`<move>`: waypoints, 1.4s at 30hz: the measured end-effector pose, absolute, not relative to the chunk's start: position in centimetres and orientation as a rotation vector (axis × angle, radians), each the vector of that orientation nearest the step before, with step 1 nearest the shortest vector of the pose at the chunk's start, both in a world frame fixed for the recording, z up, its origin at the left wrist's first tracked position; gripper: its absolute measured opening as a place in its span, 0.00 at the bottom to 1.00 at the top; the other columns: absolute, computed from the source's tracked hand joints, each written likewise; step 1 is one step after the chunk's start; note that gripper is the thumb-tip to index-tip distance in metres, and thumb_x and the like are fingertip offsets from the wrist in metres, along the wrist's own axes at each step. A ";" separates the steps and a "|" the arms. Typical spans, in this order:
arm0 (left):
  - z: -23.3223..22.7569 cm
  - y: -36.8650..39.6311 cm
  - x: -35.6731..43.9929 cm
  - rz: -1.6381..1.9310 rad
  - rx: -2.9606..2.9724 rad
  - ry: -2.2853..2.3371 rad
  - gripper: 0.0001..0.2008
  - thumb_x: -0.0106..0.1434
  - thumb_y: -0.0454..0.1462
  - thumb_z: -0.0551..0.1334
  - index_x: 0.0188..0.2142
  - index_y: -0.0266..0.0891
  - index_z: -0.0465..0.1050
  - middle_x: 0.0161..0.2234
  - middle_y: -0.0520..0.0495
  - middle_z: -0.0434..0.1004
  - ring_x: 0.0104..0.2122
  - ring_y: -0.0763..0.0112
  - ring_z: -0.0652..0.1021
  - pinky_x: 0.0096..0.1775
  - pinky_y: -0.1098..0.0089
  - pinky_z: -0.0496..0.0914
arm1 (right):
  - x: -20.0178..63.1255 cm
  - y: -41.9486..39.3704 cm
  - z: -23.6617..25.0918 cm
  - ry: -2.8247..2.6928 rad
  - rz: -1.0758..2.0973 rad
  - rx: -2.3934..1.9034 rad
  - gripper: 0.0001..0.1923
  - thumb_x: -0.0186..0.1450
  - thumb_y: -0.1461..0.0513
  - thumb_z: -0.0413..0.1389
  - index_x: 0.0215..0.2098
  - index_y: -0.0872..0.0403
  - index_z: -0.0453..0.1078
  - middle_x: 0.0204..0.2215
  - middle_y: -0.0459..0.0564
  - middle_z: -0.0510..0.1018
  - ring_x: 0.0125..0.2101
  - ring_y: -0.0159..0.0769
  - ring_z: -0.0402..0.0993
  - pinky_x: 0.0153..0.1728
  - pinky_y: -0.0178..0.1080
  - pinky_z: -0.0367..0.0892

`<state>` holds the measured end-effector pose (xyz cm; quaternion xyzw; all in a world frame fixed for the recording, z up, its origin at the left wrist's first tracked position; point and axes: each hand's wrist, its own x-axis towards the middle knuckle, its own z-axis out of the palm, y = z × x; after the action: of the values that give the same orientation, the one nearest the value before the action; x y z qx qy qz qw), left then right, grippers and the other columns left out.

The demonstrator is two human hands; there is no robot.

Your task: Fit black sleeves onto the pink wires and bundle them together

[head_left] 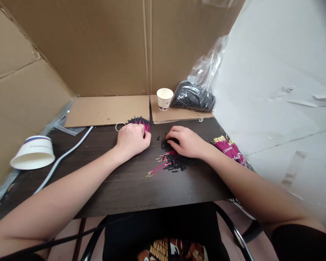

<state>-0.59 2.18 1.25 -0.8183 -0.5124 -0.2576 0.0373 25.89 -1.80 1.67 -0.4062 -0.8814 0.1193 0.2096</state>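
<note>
My left hand [133, 139] is closed, its fingers curled in with the thumb on the right side. What it holds, if anything, is hidden. Just behind it lies a bundle of magenta wires with black sleeved ends [140, 121], partly covered by the hand. My right hand [186, 142] is bent over small black tube pieces [176, 163], with thumb and finger tips close together among them; anything pinched there is too small to make out. Several magenta wires with gold-coloured tips [159, 168] stick out leftward from this pile, onto the dark table [130, 188].
A paper cup [164, 99] stands at the back, beside a clear bag of black pieces [195, 96]. Another cup [33, 152] lies tipped at left near a pale cable [62, 157]. Tied magenta wires [229, 149] lie at right. Cardboard walls [97, 47] enclose the table.
</note>
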 end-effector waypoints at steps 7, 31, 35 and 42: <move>2.1 1.2 -0.1 -0.703 -2.534 -1.605 0.15 0.66 0.37 0.62 0.24 0.43 0.61 0.25 0.45 0.76 0.31 0.58 0.77 0.36 0.60 0.66 | 25.7 -1.7 2.1 -2.478 0.334 -1.187 0.06 0.77 0.67 0.59 0.41 0.56 0.77 0.40 0.54 0.78 0.41 0.42 0.74 0.46 0.43 0.69; 0.2 -0.6 0.8 -1.204 -3.071 -1.140 0.05 0.73 0.36 0.63 0.40 0.39 0.78 0.33 0.47 0.80 0.33 0.65 0.79 0.38 0.63 0.74 | 26.0 -2.0 3.0 -2.571 0.226 -1.102 0.07 0.76 0.66 0.56 0.43 0.57 0.76 0.40 0.55 0.78 0.39 0.42 0.71 0.44 0.42 0.64; 0.2 -0.6 0.9 -1.096 -3.028 -1.124 0.05 0.72 0.35 0.62 0.42 0.39 0.78 0.36 0.45 0.81 0.38 0.60 0.80 0.44 0.59 0.77 | 26.0 -2.0 2.9 -2.594 0.274 -1.103 0.07 0.76 0.66 0.57 0.44 0.57 0.78 0.40 0.54 0.78 0.39 0.41 0.72 0.43 0.42 0.64; 0.3 -0.6 0.9 -0.990 -2.870 -1.080 0.10 0.72 0.33 0.62 0.49 0.33 0.79 0.44 0.37 0.84 0.44 0.53 0.78 0.51 0.51 0.78 | 25.8 -2.0 2.5 -2.610 0.239 -1.150 0.08 0.77 0.65 0.55 0.42 0.57 0.77 0.39 0.54 0.77 0.37 0.40 0.70 0.41 0.42 0.61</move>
<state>0.85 -0.61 0.32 -0.8899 -0.3350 -0.3069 -0.0403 25.81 -1.98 2.52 -0.3979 -0.9030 0.0826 0.1395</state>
